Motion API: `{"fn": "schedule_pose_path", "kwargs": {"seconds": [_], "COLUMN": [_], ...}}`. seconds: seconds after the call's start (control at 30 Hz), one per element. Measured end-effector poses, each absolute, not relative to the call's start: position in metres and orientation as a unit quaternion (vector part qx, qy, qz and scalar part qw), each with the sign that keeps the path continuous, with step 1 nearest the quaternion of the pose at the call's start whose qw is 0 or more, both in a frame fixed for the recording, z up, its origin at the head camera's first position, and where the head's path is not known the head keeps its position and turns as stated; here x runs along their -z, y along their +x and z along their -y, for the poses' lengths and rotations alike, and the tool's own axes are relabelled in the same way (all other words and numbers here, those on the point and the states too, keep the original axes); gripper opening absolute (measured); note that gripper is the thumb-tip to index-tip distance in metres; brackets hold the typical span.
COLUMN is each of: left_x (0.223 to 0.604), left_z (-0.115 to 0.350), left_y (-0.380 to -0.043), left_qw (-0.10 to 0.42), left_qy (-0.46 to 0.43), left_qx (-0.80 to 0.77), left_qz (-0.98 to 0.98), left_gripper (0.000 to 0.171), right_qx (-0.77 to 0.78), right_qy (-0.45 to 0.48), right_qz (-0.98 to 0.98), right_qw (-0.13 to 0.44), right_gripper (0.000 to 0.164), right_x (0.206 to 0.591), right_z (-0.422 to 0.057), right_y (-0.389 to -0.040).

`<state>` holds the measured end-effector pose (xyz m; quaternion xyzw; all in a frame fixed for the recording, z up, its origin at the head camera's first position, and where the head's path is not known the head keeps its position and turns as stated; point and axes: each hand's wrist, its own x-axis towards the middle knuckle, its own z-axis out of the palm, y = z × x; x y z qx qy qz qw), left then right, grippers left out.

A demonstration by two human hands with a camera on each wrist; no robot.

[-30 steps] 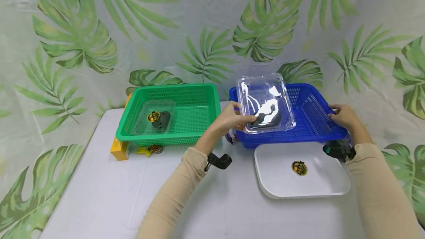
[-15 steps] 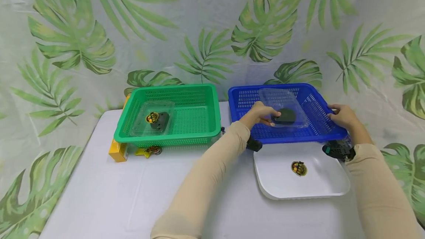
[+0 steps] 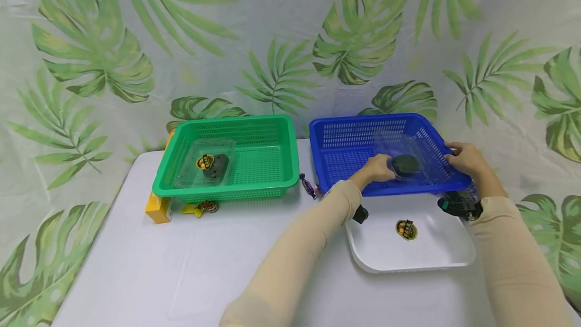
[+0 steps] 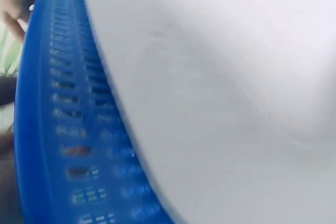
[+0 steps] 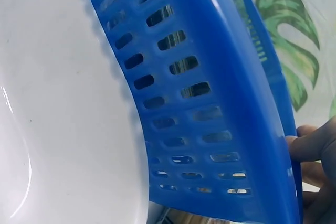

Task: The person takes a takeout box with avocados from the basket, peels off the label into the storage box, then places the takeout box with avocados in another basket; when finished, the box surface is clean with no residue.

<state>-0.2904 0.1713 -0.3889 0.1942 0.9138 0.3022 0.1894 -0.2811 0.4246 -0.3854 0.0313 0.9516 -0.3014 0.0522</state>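
My left hand (image 3: 380,168) is inside the blue basket (image 3: 345,193), pinching the near left edge of a clear plastic box (image 3: 399,143). A dark rounded piece (image 3: 406,164) shows in or under the box; its kind is unclear. The box lies low in the right part of the basket. My right hand (image 3: 467,158) grips the basket's right rim, and its fingers (image 5: 310,145) curl over that rim in the right wrist view. The left wrist view shows mostly the basket wall (image 4: 68,103) and a white tray (image 4: 210,93), with the box out of sight.
The white tray (image 3: 376,256) bears a round sticker (image 3: 406,229) and stands before the blue basket. To the left, a green basket (image 3: 227,191) holds another clear box (image 3: 227,148) with a dark piece. Around it lie a yellow box (image 3: 159,209) and wrapped sweets (image 3: 307,185).
My left hand has carried the clear box rightward and down, from above the blue basket's left side into its right part. My right hand has stayed on the rim.
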Motion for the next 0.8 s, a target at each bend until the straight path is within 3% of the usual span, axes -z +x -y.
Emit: {"fn": "schedule_pose_path", "kwargs": {"seconds": [0.1, 0.17, 0.33, 0.5, 0.63, 0.8], "left_x": [0.396, 0.401, 0.402, 0.384, 0.371, 0.359], "left_z": [-0.17, -0.164, -0.127, -0.056, 0.019, 0.132], "left_y": [-0.29, -0.292, -0.302, -0.31, -0.314, -0.303], "left_qw": [0.231, 0.232, 0.163, 0.101, 0.022, -0.148], "left_qy": [0.247, 0.259, 0.275, 0.256, 0.225, 0.136], "left_qx": [-0.282, -0.278, -0.35, -0.523, -0.613, -0.513], "left_qz": [-0.898, -0.895, -0.881, -0.807, -0.757, -0.834], "left_gripper": [0.063, 0.065, 0.058, 0.039, 0.033, 0.031], "right_qx": [0.299, 0.299, 0.294, 0.293, 0.288, 0.284], "right_qy": [0.026, 0.023, 0.024, 0.023, 0.023, 0.028], "right_qz": [-0.953, -0.953, -0.955, -0.955, -0.957, -0.958], "right_qw": [0.048, 0.046, 0.031, 0.035, 0.037, 0.042], "right_gripper": [0.055, 0.055, 0.053, 0.053, 0.053, 0.054], "right_x": [0.385, 0.385, 0.392, 0.392, 0.39, 0.391], "right_z": [-0.421, -0.418, -0.414, -0.412, -0.414, -0.415], "right_y": [-0.282, -0.283, -0.285, -0.286, -0.285, -0.285]}}
